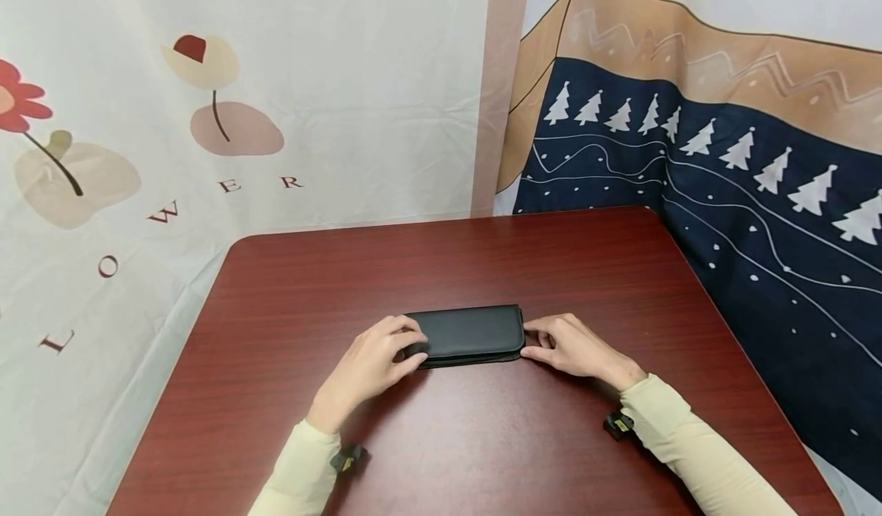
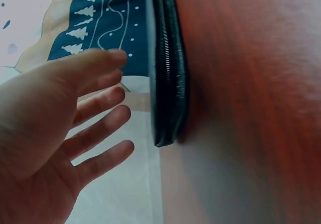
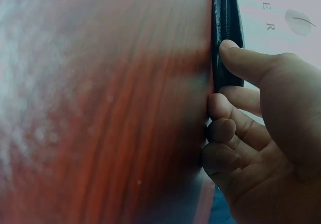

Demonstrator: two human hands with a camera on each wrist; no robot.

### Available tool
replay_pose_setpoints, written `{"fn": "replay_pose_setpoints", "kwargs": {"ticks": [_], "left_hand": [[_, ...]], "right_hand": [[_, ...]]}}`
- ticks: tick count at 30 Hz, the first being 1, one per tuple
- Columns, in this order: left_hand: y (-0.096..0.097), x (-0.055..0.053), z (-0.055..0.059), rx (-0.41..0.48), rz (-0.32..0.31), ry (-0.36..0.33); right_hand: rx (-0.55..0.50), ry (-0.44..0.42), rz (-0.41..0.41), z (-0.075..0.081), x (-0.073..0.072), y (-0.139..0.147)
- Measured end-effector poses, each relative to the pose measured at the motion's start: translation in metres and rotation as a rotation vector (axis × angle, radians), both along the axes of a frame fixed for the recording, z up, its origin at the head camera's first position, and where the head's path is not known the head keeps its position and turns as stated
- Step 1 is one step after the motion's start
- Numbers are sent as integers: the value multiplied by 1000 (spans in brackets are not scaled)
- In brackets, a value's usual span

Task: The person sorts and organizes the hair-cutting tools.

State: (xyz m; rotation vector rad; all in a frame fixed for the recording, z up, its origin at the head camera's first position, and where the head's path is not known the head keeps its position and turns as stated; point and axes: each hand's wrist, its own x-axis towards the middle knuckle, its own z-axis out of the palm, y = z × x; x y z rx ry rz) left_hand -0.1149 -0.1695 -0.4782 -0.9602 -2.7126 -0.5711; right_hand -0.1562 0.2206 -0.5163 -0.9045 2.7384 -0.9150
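Observation:
A flat, oblong black zip pouch [image 1: 470, 332] lies on the table, its long side across my view. Its zipper [image 2: 166, 48] runs along the near edge. My left hand [image 1: 377, 359] is over the pouch's left end in the head view; the left wrist view shows its fingers loosely spread, with a gap between them and the pouch. At the opposite end, my right hand [image 1: 575, 345] pinches the right edge. In the right wrist view its thumb [image 3: 246, 61] presses on the zipper side near the corner, and the other fingers are curled below.
The reddish-brown wood-grain table [image 1: 331, 271] has rounded far corners. Behind it hangs a pale curtain [image 1: 386, 102] with flowers and letters. A dark blue cloth [image 1: 620, 164] with white trees hangs along the right. Small black devices [image 1: 347, 458] are strapped at both wrists.

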Motion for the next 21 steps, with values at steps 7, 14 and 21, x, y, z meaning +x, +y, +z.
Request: {"fn": "replay_pose_setpoints", "kwargs": {"ticks": [7, 14, 21], "left_hand": [[5, -11, 6, 15, 61, -122], [8, -22, 3, -9, 35, -217], [9, -31, -3, -56, 11, -311]], "right_hand": [[4, 2, -11, 1, 1, 0], [-10, -13, -19, 2, 1, -1], [-17, -17, -18, 1, 1, 0]]}}
